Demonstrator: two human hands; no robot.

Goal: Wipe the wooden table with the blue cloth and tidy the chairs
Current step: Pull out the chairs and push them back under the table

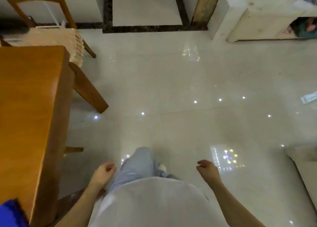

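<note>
Your left hand (103,172) and right hand (208,169) are hanging by your hips, fingers (109,167) loosely curled, gripping nothing. The bright blue cloth (10,213) is lying on the near corner of the orange-brown wooden surface (30,106), mostly cut off by the frame. The wooden chair with the beige fringed cushion (51,38) is sitting at the far end, partly cropped.

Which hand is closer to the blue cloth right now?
The left hand, hanging empty next to the wooden table where the blue cloth lies. The right hand hangs over the floor on the body's other side.
</note>
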